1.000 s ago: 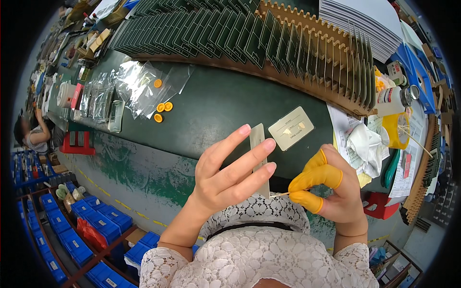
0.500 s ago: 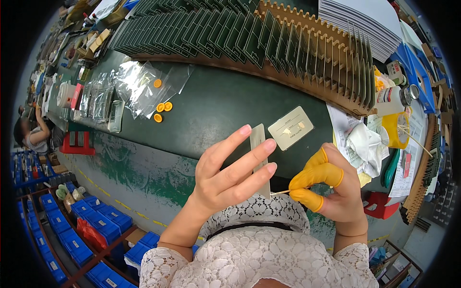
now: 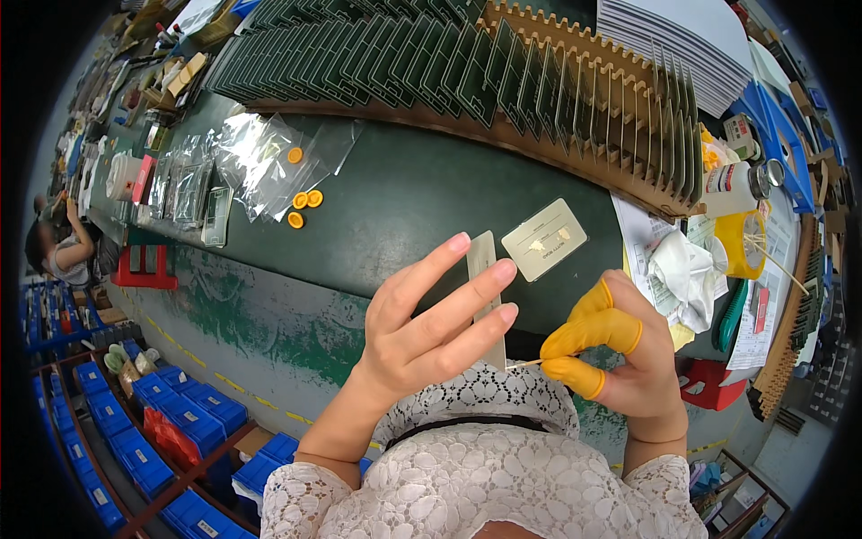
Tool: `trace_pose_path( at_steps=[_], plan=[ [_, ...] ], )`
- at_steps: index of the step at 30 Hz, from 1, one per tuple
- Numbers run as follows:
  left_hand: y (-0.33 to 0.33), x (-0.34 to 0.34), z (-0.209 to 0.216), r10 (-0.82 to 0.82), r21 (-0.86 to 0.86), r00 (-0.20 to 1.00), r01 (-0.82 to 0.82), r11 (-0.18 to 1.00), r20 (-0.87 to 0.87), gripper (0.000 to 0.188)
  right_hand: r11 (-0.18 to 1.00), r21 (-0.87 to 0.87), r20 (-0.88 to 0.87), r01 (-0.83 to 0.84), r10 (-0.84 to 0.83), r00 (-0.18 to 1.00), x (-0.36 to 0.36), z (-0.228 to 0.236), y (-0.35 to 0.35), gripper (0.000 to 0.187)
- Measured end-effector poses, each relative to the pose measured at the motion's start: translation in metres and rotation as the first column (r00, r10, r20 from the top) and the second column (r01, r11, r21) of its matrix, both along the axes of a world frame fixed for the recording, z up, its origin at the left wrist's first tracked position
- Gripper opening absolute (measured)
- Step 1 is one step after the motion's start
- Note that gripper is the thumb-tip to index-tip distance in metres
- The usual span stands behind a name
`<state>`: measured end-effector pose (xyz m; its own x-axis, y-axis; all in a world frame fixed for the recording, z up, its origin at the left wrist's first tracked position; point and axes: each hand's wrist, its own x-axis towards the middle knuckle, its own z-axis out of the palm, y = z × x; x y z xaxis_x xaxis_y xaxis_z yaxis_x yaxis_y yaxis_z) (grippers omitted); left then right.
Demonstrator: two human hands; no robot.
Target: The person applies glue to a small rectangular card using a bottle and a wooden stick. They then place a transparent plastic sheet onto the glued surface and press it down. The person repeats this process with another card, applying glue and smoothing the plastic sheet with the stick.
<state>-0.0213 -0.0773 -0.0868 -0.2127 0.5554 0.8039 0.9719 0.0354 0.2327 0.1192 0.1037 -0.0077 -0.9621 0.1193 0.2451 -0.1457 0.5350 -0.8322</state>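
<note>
My left hand (image 3: 431, 328) grips a thin pale card-like plate (image 3: 482, 256) by its face, tilted nearly edge-on; the thumb is hidden behind it. In my right hand (image 3: 620, 346), yellow finger cots cover the thumb and fingers, which pinch a thin cotton swab (image 3: 523, 364). The swab's tip meets or nearly meets the plate's lower edge. Beyond my hands, flat on the dark green table (image 3: 404, 198), lies a similar rounded pale plate (image 3: 544, 240) with printing and small gold patches.
A brown slotted rack (image 3: 575, 162) of upright green plates spans the table's far side. To the left lie clear plastic bags (image 3: 269, 162) and several rolled yellow finger cots (image 3: 299, 200). At right are a white bottle (image 3: 732, 187), a crumpled white cloth (image 3: 682, 269) and a yellow swab cup (image 3: 743, 242).
The right hand and swab have shifted very slightly beside the plate's lower edge. The left hand and its plate look unmoved.
</note>
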Motion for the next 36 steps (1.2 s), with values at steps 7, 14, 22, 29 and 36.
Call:
trace_pose_path(
  at_steps=[7,14,22,29,36],
  plan=[
    [-0.0002,-0.0004,0.001,-0.005,-0.003,1.0,0.005,1.0,0.001,0.038,1.0,0.002,0.004,0.013,-0.013,1.0,0.0005,0.0007,-0.0005,0.026],
    [-0.0002,-0.0005,0.0002,-0.006,0.003,1.0,0.006,1.0,0.002,0.037,1.0,0.024,-0.006,-0.008,0.009,1.0,0.0008,0.0002,-0.0001,0.028],
    [-0.0001,-0.0004,0.0008,-0.001,0.001,1.0,0.001,1.0,0.003,0.036,1.0,0.017,0.007,-0.003,0.002,1.0,0.0008,0.0002,-0.0003,0.027],
    [-0.0024,0.001,0.001,0.004,0.012,1.0,-0.004,1.0,0.031,0.043,0.998,-0.068,-0.003,-0.011,0.011,1.0,0.0038,0.0013,0.0005,0.027],
    [-0.007,0.0052,-0.0033,0.092,0.172,0.996,-0.091,0.981,0.006,0.063,0.989,-0.145,-0.059,0.022,-0.031,0.998,0.0073,0.0016,0.0008,0.028]
  ],
)
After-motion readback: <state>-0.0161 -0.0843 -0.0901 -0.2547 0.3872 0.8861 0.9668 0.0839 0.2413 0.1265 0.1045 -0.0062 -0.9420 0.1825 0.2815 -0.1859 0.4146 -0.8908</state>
